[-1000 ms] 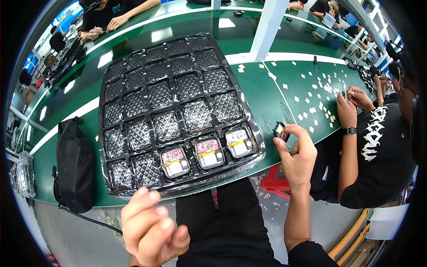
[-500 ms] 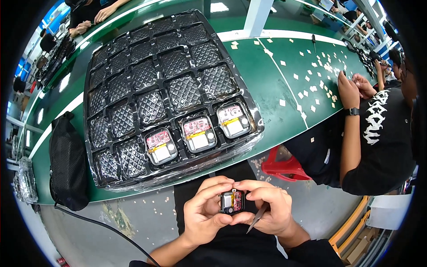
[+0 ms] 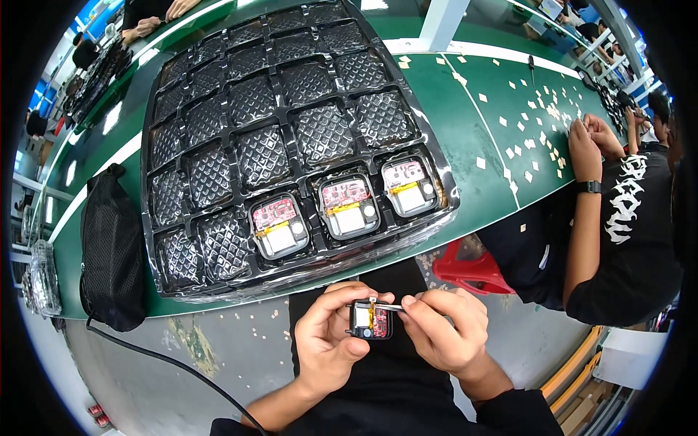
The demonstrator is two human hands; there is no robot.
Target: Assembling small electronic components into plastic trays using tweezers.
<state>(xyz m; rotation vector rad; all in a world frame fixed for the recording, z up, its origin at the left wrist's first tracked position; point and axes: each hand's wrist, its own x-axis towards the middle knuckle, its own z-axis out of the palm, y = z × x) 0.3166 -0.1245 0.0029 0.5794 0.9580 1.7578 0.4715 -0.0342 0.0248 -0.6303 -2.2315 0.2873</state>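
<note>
My left hand grips a small square watch-like case by its edges, fingers and thumb round its left side. Inside the case a red circuit board, a silvery block and a yellow strip show. Pinched in my right hand is a pair of metal tweezers, whose tips reach over the top of the case beside the yellow strip. Whether they grip a part is too small to tell. Beyond my hands, a black moulded tray holds three similar cases in its front row; one case lies nearest my hands.
The tray lies on a green bench. At left stands a black mesh bag beside a black cable. Small pale squares are scattered at right, where a co-worker sits. A red stool is under the bench edge.
My right fingers have come off the case's edge. The tweezers, which pointed downward, now reach across the case. The case has tilted and the view has shifted slightly.
</note>
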